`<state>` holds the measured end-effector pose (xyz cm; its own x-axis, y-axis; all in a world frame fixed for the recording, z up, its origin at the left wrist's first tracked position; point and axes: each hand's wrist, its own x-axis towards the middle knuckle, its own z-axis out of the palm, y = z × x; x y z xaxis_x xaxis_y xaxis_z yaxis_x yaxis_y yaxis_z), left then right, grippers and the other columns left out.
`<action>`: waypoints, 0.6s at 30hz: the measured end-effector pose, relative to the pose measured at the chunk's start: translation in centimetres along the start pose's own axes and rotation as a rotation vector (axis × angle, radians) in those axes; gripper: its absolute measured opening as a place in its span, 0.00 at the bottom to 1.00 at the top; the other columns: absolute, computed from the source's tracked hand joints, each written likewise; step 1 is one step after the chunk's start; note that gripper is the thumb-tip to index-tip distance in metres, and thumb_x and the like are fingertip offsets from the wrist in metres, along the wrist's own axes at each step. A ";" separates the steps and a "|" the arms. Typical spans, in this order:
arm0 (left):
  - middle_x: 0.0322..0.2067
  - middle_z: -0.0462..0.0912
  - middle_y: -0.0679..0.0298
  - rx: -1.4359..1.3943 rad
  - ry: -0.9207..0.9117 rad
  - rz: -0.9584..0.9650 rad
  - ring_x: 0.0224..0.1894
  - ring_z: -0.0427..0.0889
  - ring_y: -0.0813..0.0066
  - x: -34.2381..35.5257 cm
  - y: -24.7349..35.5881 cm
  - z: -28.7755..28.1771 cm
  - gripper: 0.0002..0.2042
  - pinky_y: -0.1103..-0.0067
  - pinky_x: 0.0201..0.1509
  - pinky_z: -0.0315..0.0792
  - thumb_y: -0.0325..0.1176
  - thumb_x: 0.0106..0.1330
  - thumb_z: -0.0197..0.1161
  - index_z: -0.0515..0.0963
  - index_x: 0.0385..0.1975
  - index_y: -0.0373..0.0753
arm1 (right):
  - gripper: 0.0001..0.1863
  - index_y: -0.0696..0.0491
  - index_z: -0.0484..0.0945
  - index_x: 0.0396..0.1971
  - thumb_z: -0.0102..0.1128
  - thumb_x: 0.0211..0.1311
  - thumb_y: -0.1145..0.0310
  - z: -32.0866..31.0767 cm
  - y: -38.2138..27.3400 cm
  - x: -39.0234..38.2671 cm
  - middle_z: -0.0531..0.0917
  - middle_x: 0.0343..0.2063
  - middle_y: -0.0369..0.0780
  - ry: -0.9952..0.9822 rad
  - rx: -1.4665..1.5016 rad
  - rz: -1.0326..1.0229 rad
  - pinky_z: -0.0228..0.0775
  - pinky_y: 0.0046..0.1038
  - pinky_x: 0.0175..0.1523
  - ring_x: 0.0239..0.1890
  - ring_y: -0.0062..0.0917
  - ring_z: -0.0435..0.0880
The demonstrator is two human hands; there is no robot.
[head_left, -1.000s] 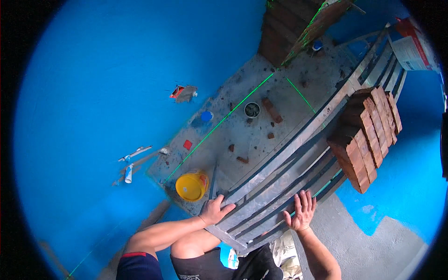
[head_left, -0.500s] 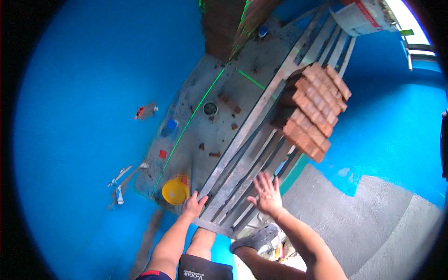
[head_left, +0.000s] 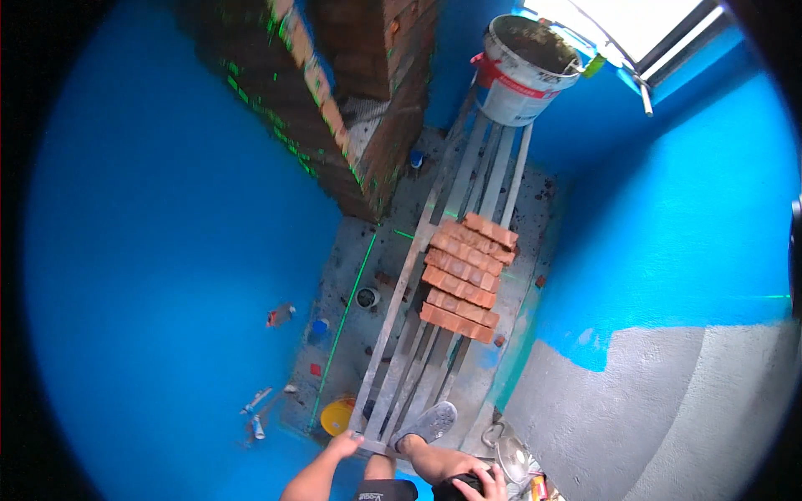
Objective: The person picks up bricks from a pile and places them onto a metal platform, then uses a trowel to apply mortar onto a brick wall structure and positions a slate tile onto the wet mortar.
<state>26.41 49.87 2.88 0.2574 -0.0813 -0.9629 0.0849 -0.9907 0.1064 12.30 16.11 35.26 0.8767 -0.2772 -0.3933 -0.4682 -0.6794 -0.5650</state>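
Observation:
My left hand (head_left: 342, 444) is closed round the near left corner of a long slatted metal scaffold plank (head_left: 393, 321). My right hand (head_left: 486, 486) holds nothing and rests, fingers apart, on my bent knee in dark shorts. One of my feet, in a grey clog (head_left: 428, 422), stands on the plank's near end. Midway along the slats lie rows of red bricks (head_left: 461, 280), beyond the reach of both hands. At the plank's far end a white bucket with a red band (head_left: 525, 79) holds grey mortar.
A partly built brick wall (head_left: 368, 167) rises at the far left, crossed by green laser lines. On the floor beside the plank are a yellow bucket (head_left: 337, 415) and a small round pot (head_left: 368, 297). Blue walls (head_left: 167, 292) stand on both sides, with a window (head_left: 635, 33) behind.
My right hand has drawn back from above the plank to my knee. My foot has stepped up onto the plank. The view has tilted up, bringing the mortar bucket and brick wall further into sight.

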 end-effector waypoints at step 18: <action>0.33 0.81 0.64 -0.293 0.170 0.227 0.37 0.77 0.72 -23.8 7.1 -9.6 0.12 0.73 0.41 0.71 0.37 0.64 0.52 0.79 0.36 0.37 | 0.15 0.53 0.75 0.36 0.57 0.46 0.65 -2.1 -3.0 3.5 0.74 0.40 0.48 0.296 0.169 0.253 0.71 0.40 0.41 0.40 0.44 0.75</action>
<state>30.12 45.80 28.94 0.4546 -0.2506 -0.8547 0.2722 -0.8746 0.4013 17.06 15.76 37.10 0.7143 -0.6208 -0.3231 -0.6625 -0.4510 -0.5980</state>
